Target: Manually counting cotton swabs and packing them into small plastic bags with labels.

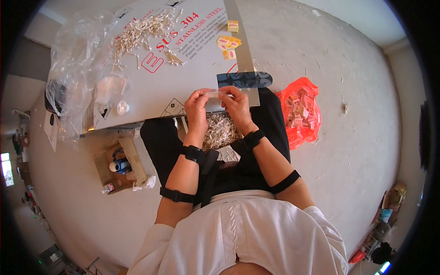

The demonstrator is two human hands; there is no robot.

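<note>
Pale grey floor (366, 123) stretches around a worktop (133, 103) covered in grey film with red and black print. On it lie a heap of cotton swabs (144, 34), a crumpled clear bag (75, 55), a small white round tub (123, 107) and several little yellow packs (229, 42).

At the near edge of the worktop, a small clear packet (213, 102) is held up in front of the body. Its top edge runs left to right, while fine parallel lines in it run away from the wearer; which side is longer I cannot tell, as fingers cover the ends. It looks see-through and whitish, with a shiny upper rim.

It sits between the left grip (196, 107) and the right grip (237, 105), each with thumb and fingers pinched together on a top corner. Loose swabs (220, 130) fill a container just below, between the thighs.
</note>
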